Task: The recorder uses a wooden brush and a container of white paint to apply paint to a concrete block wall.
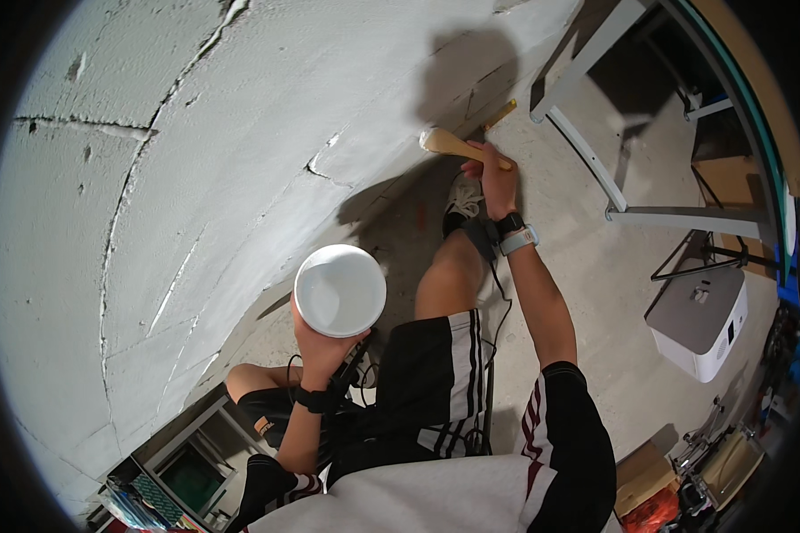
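My left hand (322,352) is wrapped round the side of a white round tub (340,259), whose open top faces up. Inside the tub is a white surface with a greyish shadow; how full it is I cannot tell. Farther off, my right hand (496,178) is closed on a paintbrush (453,145) with a tan wooden handle and a whitish end. That end is at the white block wall (231,178); whether it touches I cannot tell. Cracks and joint lines run across the wall. Both my wrists wear dark bands, the right one also a light one.
A grey metal table frame (587,160) stands at the far right. Beside it a white and grey box-shaped appliance (698,311) sits on the concrete floor (551,213). A small yellow strip (501,115) lies by the wall's foot. A metal-framed rack (200,453) is at the lower left.
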Demonstrator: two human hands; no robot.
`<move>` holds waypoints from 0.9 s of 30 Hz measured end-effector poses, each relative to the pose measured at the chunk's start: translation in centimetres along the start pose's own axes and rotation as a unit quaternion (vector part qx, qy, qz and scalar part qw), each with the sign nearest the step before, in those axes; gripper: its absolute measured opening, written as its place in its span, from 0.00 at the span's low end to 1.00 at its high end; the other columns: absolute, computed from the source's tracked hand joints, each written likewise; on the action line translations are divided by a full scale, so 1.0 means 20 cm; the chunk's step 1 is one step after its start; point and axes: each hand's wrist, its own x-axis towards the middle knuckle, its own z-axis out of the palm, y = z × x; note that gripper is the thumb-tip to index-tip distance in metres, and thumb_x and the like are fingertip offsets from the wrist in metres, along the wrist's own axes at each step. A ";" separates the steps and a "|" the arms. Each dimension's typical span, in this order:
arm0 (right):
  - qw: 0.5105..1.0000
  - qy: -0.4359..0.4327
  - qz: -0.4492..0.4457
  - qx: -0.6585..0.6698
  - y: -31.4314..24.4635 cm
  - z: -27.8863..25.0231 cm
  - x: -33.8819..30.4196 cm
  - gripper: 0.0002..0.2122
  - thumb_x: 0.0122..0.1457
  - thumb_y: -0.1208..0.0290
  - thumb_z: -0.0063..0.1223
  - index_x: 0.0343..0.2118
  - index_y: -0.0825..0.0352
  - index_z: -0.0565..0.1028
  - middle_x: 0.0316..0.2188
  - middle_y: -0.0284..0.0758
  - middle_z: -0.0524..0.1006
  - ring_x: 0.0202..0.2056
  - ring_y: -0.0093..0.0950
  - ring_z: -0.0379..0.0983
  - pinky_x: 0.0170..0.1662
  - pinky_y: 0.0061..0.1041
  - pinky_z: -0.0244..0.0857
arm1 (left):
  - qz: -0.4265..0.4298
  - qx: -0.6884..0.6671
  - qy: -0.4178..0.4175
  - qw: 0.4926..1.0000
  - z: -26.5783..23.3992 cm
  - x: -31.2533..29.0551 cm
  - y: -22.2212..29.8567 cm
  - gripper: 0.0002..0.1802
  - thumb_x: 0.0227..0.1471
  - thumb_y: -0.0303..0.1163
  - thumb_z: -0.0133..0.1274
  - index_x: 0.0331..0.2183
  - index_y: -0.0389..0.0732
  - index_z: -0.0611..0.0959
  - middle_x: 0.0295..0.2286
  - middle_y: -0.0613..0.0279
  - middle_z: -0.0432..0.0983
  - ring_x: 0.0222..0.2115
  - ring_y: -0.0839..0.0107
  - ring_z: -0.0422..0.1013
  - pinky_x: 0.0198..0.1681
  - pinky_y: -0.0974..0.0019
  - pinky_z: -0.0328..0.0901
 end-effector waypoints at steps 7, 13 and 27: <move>0.987 0.124 -0.096 0.018 0.02 0.03 0.10 0.17 0.70 0.62 0.44 0.48 0.70 0.79 0.23 0.33 0.79 0.23 0.20 0.73 0.30 0.20 0.69 | 0.003 -0.010 -0.016 1.000 0.04 0.00 0.01 0.63 0.22 0.36 0.82 0.59 0.38 0.62 0.51 0.55 0.71 0.52 0.60 0.70 0.55 0.57 0.68; 0.999 0.016 -0.044 -0.013 0.03 -0.03 0.04 0.18 0.70 0.61 0.44 0.47 0.69 0.80 0.23 0.33 0.79 0.24 0.20 0.74 0.29 0.20 0.69 | 0.025 -0.006 0.001 1.000 0.04 -0.01 0.07 0.59 0.22 0.38 0.82 0.55 0.37 0.67 0.48 0.56 0.75 0.49 0.61 0.73 0.52 0.58 0.70; 1.000 -0.015 0.000 -0.008 0.08 0.02 0.00 0.19 0.70 0.57 0.43 0.48 0.68 0.80 0.26 0.34 0.80 0.26 0.20 0.75 0.31 0.20 0.70 | 0.011 0.013 -0.028 0.999 0.06 -0.01 0.08 0.62 0.22 0.33 0.81 0.59 0.38 0.62 0.50 0.55 0.72 0.52 0.60 0.71 0.55 0.56 0.68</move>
